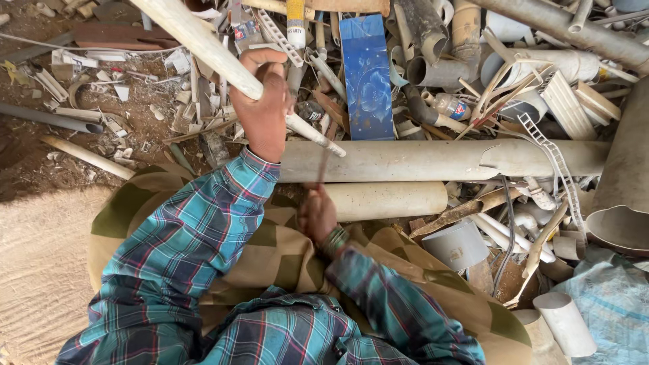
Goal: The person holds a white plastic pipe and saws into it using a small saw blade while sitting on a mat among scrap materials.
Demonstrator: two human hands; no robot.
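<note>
Left hand (262,101) clenches a slim white pipe (203,44) above the thick grey pipe (433,159), right hand (316,215) grasps a thin blade (324,165); the blade might slip toward fingers.

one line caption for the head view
Left hand grips a pale pipe; right hand rests by scrap pipes.

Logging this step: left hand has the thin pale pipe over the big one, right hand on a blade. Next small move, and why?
Probably bring the blade down onto the thin pale pipe. The left hand grips that pipe with its end over the thick grey pipe, and the right hand holds the blade upright just below the end.
</note>
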